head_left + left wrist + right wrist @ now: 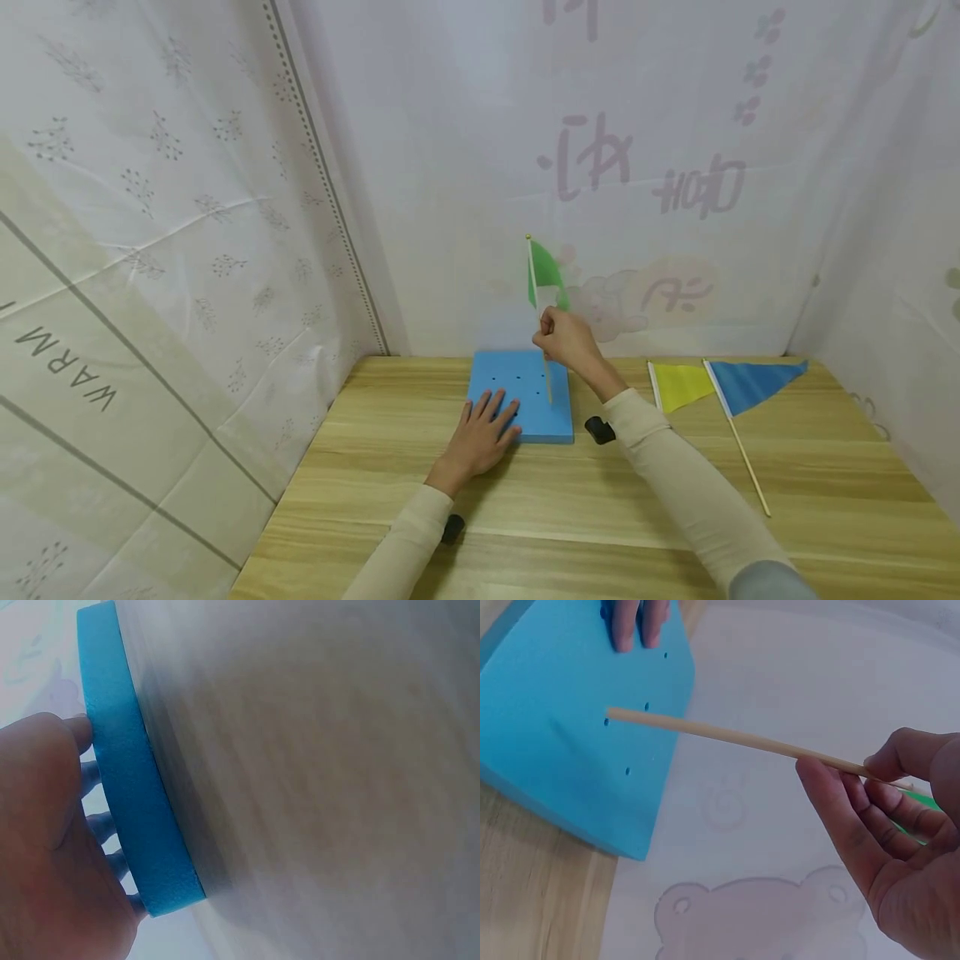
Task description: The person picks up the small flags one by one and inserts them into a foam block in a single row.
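A blue foam block [551, 425] with small holes lies flat on the wooden table. My left hand [482, 435] rests on its near left part, fingers spread and straight; in the left wrist view the thumb touches the block's edge. Above the block's right side, my right hand [568, 337] pinches the wooden stick [727, 736] of a green flag [546, 267] between thumb and fingers. The stick stands nearly upright, its green cloth above the hand. Its lower tip points at the block close to a hole; whether it touches the surface I cannot tell.
A yellow flag [681, 386] and a blue triangular flag [753, 386] lie on the table [600, 517] to the right. My right forearm covers part of the yellow flag's stick. A patterned curtain [450, 208] hangs behind the table's far edge.
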`<action>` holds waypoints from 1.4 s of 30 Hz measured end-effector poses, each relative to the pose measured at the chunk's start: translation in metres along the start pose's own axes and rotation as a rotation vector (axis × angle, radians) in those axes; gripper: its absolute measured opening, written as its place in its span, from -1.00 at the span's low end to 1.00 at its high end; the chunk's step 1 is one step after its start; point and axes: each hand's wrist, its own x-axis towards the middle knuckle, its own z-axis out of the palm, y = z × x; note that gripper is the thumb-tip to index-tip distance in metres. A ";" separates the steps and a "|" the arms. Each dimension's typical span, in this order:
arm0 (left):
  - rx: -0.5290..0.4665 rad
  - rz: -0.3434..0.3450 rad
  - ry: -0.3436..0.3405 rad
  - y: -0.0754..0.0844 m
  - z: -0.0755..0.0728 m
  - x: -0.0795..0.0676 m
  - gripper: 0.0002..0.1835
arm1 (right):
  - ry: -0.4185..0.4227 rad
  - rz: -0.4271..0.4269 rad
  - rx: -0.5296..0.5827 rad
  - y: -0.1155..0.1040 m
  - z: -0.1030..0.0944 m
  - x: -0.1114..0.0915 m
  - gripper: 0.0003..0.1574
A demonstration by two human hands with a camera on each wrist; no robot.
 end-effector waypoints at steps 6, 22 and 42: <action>0.011 -0.014 -0.025 -0.001 0.001 0.000 -0.36 | 0.019 -0.030 0.023 -0.006 0.009 0.008 -0.88; 0.002 -0.038 -0.058 0.002 -0.004 0.002 -0.37 | 0.119 -0.159 0.039 -0.021 0.044 0.028 -0.93; 0.005 -0.028 -0.036 0.002 -0.005 0.000 -0.39 | 0.117 -0.171 0.053 -0.024 0.086 0.036 -0.92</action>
